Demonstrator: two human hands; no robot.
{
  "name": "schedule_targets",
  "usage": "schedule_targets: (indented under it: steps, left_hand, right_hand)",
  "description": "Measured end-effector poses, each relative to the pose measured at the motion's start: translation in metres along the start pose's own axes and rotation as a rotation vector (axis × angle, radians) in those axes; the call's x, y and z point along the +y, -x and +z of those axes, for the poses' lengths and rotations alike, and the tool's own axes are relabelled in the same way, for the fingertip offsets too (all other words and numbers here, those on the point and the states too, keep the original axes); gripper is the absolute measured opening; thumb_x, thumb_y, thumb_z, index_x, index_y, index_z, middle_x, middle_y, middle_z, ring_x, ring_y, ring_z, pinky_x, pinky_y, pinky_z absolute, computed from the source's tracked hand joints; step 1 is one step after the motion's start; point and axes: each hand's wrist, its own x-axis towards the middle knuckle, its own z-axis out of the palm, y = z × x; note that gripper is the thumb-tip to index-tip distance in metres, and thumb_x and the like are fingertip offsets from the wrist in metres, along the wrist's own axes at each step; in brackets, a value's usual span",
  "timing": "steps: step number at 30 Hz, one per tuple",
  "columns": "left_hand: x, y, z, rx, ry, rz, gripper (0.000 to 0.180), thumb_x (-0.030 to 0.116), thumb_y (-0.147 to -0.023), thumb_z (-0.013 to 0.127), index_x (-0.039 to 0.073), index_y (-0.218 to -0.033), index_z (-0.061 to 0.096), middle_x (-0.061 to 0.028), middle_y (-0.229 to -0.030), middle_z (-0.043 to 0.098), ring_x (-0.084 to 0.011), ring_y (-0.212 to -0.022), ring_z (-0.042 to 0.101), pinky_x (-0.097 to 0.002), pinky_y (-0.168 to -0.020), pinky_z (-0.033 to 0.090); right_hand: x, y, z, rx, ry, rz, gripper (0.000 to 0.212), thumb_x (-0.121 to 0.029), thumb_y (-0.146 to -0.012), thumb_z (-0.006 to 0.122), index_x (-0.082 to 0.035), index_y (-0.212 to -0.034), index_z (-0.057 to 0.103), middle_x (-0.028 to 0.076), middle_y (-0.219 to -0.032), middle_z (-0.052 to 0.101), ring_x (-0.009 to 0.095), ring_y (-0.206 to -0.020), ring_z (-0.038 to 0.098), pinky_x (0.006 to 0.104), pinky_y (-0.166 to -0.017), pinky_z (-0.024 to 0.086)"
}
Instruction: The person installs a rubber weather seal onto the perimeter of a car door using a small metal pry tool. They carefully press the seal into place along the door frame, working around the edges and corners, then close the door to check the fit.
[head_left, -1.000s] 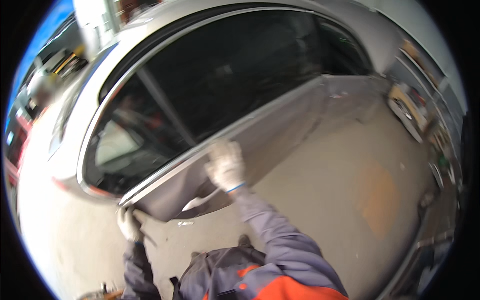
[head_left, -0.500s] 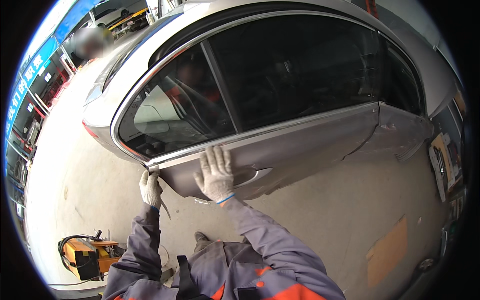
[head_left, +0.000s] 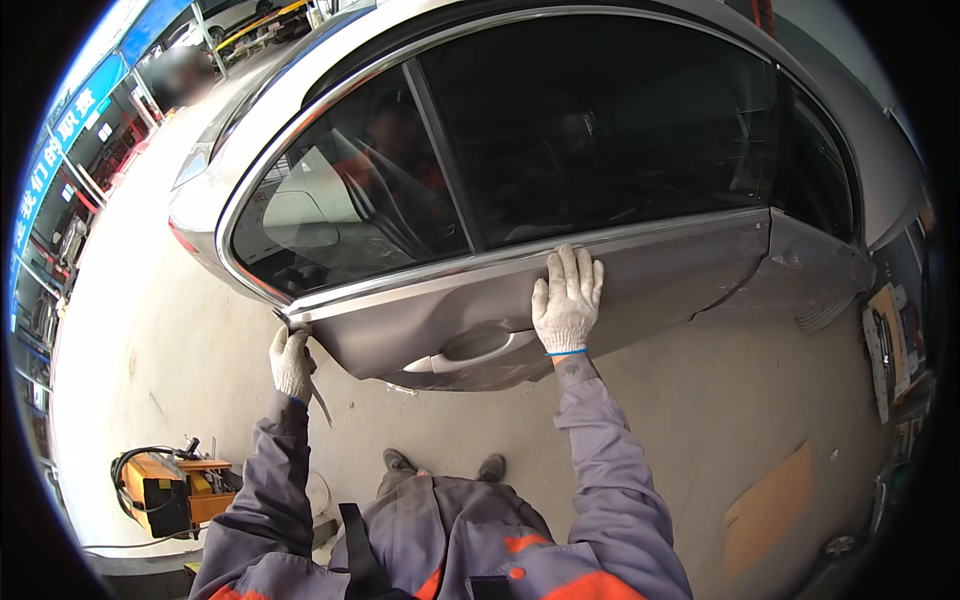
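A grey car door with a dented lower panel spans the view below the dark windows. My right hand, in a white knit glove, lies flat on the panel just under the chrome window trim, right of the door handle. It holds nothing. At the door's left end is my gloved left hand, its fingers closed around a thin, dark strip-like tool. The tool's lower end sticks out below that hand, and a narrow tip shows above the fingers by the trim's corner. What kind of tool it is I cannot make out.
An orange machine with black cables stands on the floor at the lower left. A brown cardboard sheet lies at the lower right. Parts lean on a rack at the far right. A blurred person is at the upper left.
My right hand has slid to the right along the door, from left of the handle to its right, uncovering the handle. My left hand stays at the door's left end with the tool.
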Motion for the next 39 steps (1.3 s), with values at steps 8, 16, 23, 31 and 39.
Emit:
schedule_targets:
  steps: [8, 16, 23, 31, 39]
  left_hand:
    - [-0.005, -0.001, 0.002, 0.019, 0.029, 0.018, 0.010, 0.015, -0.094, 0.055, 0.009, -0.096, 0.063, 0.0042, -0.068, 0.047, -0.0055, -0.048, 0.036, -0.0227, -0.041, 0.029]
    - [-0.002, 0.000, 0.004, 0.026, 0.019, 0.001, 0.011, 0.017, -0.093, 0.056, 0.008, -0.096, 0.062, 0.0027, -0.070, 0.047, -0.0068, -0.049, 0.037, -0.0236, -0.042, 0.030]
    - [-0.007, -0.002, -0.005, 0.109, 0.030, 0.005, 0.015, 0.015, -0.092, 0.055, 0.006, -0.098, 0.065, 0.0017, -0.069, 0.050, -0.0071, -0.047, 0.038, -0.0235, -0.041, 0.031]
    - [-0.010, -0.005, 0.003, 0.106, 0.011, -0.002, 0.015, 0.014, -0.093, 0.055, 0.005, -0.100, 0.065, 0.0006, -0.071, 0.052, -0.0078, -0.047, 0.040, -0.0245, -0.040, 0.032]
    - [-0.008, 0.005, 0.002, 0.102, -0.034, -0.024, 0.014, 0.016, -0.094, 0.055, 0.008, -0.100, 0.065, 0.0021, -0.063, 0.047, -0.0082, -0.045, 0.040, -0.0239, -0.039, 0.032]
  right_hand:
    - [-0.069, -0.002, 0.012, 0.086, -0.146, 0.008, 0.044, -0.025, -0.087, 0.066, 0.004, -0.119, 0.063, 0.018, -0.127, 0.056, 0.038, -0.123, 0.052, 0.0571, -0.111, 0.040]
    - [-0.136, 0.003, 0.017, 0.030, -0.358, -0.129, 0.039, -0.024, -0.083, 0.067, 0.002, -0.112, 0.070, 0.018, -0.118, 0.063, 0.036, -0.118, 0.055, 0.0573, -0.111, 0.041]
    - [-0.071, -0.005, 0.014, 0.094, -0.314, -0.170, 0.033, -0.027, -0.085, 0.065, -0.009, -0.112, 0.073, 0.010, -0.118, 0.062, 0.032, -0.117, 0.056, 0.0577, -0.110, 0.040]
    - [0.067, -0.013, 0.002, 0.127, -0.032, -0.027, 0.030, -0.023, -0.084, 0.068, -0.012, -0.112, 0.073, 0.008, -0.119, 0.061, 0.030, -0.118, 0.055, 0.0574, -0.114, 0.037]
    - [0.046, -0.086, -0.020, 0.080, -0.263, 0.100, 0.019, -0.021, -0.092, 0.062, -0.008, -0.083, 0.073, 0.008, -0.089, 0.068, 0.031, -0.089, 0.063, 0.0435, -0.081, 0.052]
